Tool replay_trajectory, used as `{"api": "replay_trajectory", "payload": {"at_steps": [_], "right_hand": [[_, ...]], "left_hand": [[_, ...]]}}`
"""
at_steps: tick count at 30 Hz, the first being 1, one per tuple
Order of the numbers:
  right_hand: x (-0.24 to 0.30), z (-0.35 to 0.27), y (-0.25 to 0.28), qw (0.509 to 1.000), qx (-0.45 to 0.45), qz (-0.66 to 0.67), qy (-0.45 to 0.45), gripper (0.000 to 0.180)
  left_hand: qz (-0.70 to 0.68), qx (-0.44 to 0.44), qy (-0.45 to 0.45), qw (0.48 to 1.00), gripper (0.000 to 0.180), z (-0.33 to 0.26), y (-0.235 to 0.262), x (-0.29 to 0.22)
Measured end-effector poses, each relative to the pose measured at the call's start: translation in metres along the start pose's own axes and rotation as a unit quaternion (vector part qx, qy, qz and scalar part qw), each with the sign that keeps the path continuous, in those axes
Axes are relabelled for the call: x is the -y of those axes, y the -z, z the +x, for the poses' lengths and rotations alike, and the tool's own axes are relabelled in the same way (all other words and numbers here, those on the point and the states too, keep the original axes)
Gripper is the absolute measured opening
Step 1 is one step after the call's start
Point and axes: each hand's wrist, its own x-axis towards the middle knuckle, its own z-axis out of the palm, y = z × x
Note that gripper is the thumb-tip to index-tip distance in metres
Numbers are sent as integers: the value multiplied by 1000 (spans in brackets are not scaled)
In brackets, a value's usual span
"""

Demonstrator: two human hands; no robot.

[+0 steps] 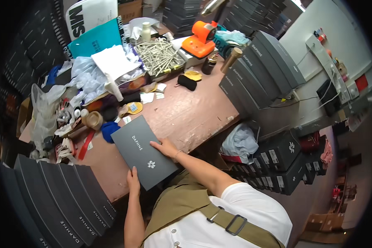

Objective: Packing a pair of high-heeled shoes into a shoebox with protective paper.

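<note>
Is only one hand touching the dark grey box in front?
No, the left hand is at the dark grey box's lower left edge and the right hand at its right edge.

A worn pinkish table [202,109] stands before me, mid-frame. A pale wall [345,39] rises upper right; near it glows a bright strip [298,4], perhaps a lamp. Dull brownish floor [302,200] shows lower right.

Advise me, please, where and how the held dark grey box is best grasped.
The dark grey box is probably best held by its two long edges, from left and right at once: its lid is broad and flat, those edges straight and opposite. The left grip and right grip are at them.
</note>
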Motion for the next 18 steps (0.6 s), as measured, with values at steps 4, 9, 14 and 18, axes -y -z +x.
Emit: {"api": "replay_trajectory", "payload": {"at_steps": [4,9,14,18], "right_hand": [[-63,8,-24,975,70,205,-48,65],[12,-66,92,966,89,228,82,87],[83,-141,344,951,-106,263,126,89],[36,-188,664,907,-336,18,253,55]], "left_hand": [[-147,4,140,979,55,17,-10,-5],[-233,38,11,972,57,-22,-50,-77],[-231,247,-317,886,62,-48,-173,-206],[-141,375,-335,853,54,-73,-268,-225]]}}
